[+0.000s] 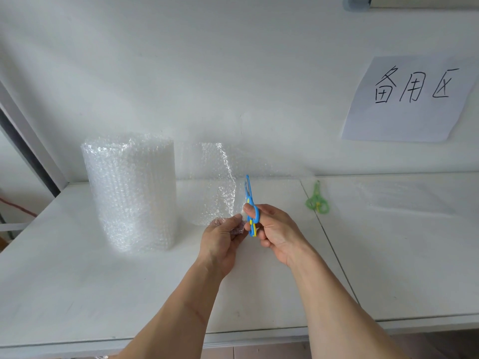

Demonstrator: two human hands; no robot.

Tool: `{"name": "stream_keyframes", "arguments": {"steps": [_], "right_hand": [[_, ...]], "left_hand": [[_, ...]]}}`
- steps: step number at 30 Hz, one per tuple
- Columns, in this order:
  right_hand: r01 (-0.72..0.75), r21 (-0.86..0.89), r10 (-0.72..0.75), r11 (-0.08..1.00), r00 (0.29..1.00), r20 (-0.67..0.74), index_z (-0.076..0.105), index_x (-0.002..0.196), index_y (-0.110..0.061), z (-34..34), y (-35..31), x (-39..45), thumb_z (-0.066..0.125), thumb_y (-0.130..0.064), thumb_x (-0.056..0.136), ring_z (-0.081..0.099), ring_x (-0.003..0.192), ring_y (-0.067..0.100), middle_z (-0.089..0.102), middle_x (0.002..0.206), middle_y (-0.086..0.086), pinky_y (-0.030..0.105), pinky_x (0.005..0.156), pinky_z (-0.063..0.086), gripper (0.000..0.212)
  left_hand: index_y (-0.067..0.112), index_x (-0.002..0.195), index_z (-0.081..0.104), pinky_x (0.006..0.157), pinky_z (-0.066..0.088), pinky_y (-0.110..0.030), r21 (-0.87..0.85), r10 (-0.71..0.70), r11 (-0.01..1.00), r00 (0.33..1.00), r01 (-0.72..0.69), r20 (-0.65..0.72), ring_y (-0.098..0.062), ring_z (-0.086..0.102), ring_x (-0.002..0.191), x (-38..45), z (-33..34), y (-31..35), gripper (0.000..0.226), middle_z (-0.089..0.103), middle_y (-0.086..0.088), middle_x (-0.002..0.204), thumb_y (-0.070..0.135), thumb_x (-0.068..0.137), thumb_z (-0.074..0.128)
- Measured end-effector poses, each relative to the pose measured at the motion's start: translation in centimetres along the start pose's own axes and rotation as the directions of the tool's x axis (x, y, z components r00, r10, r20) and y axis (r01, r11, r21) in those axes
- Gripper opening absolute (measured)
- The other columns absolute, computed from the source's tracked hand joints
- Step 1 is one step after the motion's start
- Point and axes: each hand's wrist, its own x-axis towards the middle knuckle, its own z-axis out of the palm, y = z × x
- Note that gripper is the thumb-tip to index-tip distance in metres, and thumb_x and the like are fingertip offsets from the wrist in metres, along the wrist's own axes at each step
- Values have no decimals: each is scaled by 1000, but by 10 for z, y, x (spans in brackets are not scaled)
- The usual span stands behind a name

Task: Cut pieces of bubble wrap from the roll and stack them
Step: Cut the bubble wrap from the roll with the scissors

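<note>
On the white table [103, 294], near its back edge and left of centre, a fat roll of bubble wrap [131, 193] stands upright on its end. A loose sheet of bubble wrap [210, 185] trails from the roll toward the right, standing on edge and curling forward. The left hand [223, 238] pinches the sheet's lower front corner between thumb and curled fingers, its grip closed on the plastic. Just to the right, the right hand [274, 233] holds blue scissors [251, 203] with yellow accents, thumb through the upper loop and fingers curled round the lower handle; the grip is tight on the handles. The blades point up and away and look nearly closed against the sheet's free edge, though whether they bite into it is hard to tell. The two hands are nearly touching.

Farther right, past a seam in the table, green scissors [316, 199] lie flat. Beyond them a flat pile of cut bubble wrap [404, 195] rests on the table surface, faint against the white. On the wall above hangs a paper sign [412, 99] with handwritten characters.
</note>
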Motion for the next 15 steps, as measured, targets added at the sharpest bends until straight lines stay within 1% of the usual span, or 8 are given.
{"name": "stream_keyframes", "arguments": {"steps": [3, 6, 9, 12, 15], "right_hand": [[8, 8, -8, 1000, 1000, 0, 70, 86, -21, 0, 0, 1, 80, -46, 72, 44, 50, 9, 64, 67, 4, 22, 45, 24, 30], [-13, 5, 13, 1000, 1000, 24, 70, 88, -22, 0, -1, 0, 78, -46, 74, 38, 49, 9, 67, 71, 4, 23, 47, 25, 29], [-30, -10, 30, 1000, 998, 46, 71, 92, -24, -2, -5, 0, 77, -48, 75, 36, 49, 9, 69, 75, 6, 23, 48, 26, 30], [-17, -44, 20, 999, 998, 52, 71, 91, -24, -2, -8, 2, 77, -48, 76, 36, 49, 10, 69, 74, 6, 23, 48, 25, 29], [1, -21, 0, 1000, 999, 47, 69, 85, -24, -1, -6, 3, 79, -44, 74, 37, 50, 11, 64, 69, 5, 25, 49, 21, 25]], "left_hand": [[6, 70, 51, 92, 54, -42, -24, -5, 1000, 1000, 4, -17, -25, 62, 67, -2, 1, 1, 23, 58, -16, 68, -2, 89, 61], [7, 71, 48, 91, 54, -42, -30, 3, 1000, 999, -4, -36, -23, 62, 62, -4, 2, 1, 24, 58, -14, 62, -3, 89, 60], [8, 71, 45, 89, 53, -41, -34, 20, 999, 998, -22, -53, -20, 61, 56, -4, 3, 0, 26, 56, -9, 54, -4, 90, 58], [8, 71, 45, 87, 55, -42, -56, 25, 998, 998, -28, -49, -23, 61, 60, -5, 3, 0, 26, 54, -12, 58, -4, 89, 59], [9, 70, 45, 88, 55, -43, -73, 40, 996, 998, -43, -44, -24, 60, 63, -4, 2, -1, 27, 51, -11, 59, -4, 89, 59]]}}
